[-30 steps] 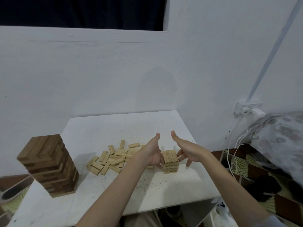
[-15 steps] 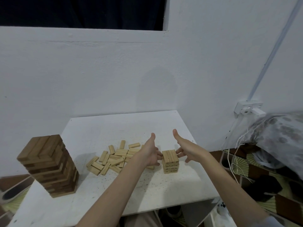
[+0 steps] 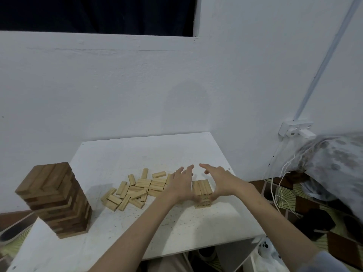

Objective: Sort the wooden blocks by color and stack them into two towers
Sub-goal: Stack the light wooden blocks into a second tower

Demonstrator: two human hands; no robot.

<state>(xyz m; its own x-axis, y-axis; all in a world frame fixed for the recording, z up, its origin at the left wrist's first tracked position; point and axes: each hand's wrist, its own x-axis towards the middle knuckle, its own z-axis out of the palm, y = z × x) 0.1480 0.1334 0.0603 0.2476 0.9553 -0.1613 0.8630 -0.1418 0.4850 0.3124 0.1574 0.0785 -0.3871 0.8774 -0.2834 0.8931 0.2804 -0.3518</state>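
A tall tower of dark brown blocks (image 3: 56,199) stands at the table's left front. A short tower of light blocks (image 3: 202,193) stands right of centre. My left hand (image 3: 179,183) presses flat against the short tower's left side, and my right hand (image 3: 221,179) lies against its right side, fingers spread and pointing away from me. Neither hand holds a block. A heap of loose light blocks (image 3: 135,189) lies between the two towers, just left of my left hand.
The white table (image 3: 137,152) stands against a white wall. To the right, a wall socket (image 3: 294,129) with a white cable hanging down, a patterned bundle of cloth (image 3: 337,165), and a patterned floor mat. A dark flat object lies on the floor at far left.
Both hands have closed in on the short light tower from each side and now touch it. Their fingers have flattened forward. The towers and loose blocks have not moved.
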